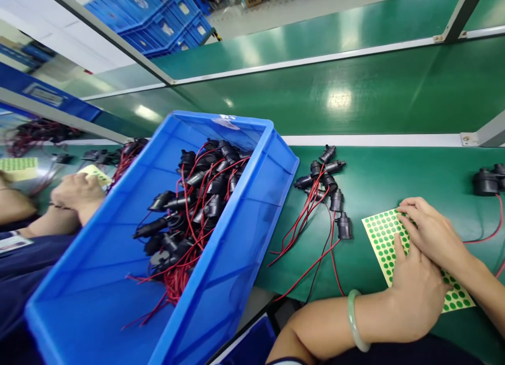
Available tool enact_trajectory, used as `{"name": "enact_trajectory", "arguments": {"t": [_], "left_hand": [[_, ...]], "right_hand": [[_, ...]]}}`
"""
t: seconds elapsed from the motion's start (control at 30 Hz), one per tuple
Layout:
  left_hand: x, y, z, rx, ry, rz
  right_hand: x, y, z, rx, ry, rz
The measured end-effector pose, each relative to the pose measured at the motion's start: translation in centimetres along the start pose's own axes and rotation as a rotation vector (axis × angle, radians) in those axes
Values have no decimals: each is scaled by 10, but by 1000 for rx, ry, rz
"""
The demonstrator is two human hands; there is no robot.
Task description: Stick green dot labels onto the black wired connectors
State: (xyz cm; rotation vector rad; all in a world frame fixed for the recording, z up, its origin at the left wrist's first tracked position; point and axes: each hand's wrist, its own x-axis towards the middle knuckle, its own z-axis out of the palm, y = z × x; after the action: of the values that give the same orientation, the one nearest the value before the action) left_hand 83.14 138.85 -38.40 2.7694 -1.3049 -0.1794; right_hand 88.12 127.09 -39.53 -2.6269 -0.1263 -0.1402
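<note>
A pale yellow sheet of green round stickers (384, 239) lies at an angle on the green table. Over its middle rests my left hand (418, 291), a pale green bangle on the wrist, one finger stretched out and other fingertips hidden under my right hand. My right hand (430, 231) reaches in from the right; its stretched fingers touch the upper part of the sheet, slightly apart at the tips, with the thumb hidden. Left of the sheet sit several black cylindrical parts (344, 226) with red and black wires.
A large blue bin (252, 218) holding many black wired parts (213, 207) stands left. More black parts (486, 182) lie at the right edge. A green panel (315, 102) with metal framing rises behind. At the far left, another person's hands (79, 194) are near a sticker sheet.
</note>
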Motion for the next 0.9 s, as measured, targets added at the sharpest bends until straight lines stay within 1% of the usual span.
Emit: {"name": "enact_trajectory", "arguments": {"t": [0.27,0.37,0.47,0.67,0.83,0.9], "left_hand": [[-1,0,-2,-2,-2,27],[0,2,1,3,5,15],[0,5,5,19,26,-5],[0,8,12,-14,61,-29],[1,8,13,-30,36,-36],[1,7,12,-33,17,-23]], "right_hand": [[2,-3,3,-61,4,-42],[2,-2,3,-92,6,-62],[3,4,7,-124,3,-80],[8,18,17,-196,-29,-180],[5,15,14,-160,63,-149],[2,16,11,-159,58,-149]]}}
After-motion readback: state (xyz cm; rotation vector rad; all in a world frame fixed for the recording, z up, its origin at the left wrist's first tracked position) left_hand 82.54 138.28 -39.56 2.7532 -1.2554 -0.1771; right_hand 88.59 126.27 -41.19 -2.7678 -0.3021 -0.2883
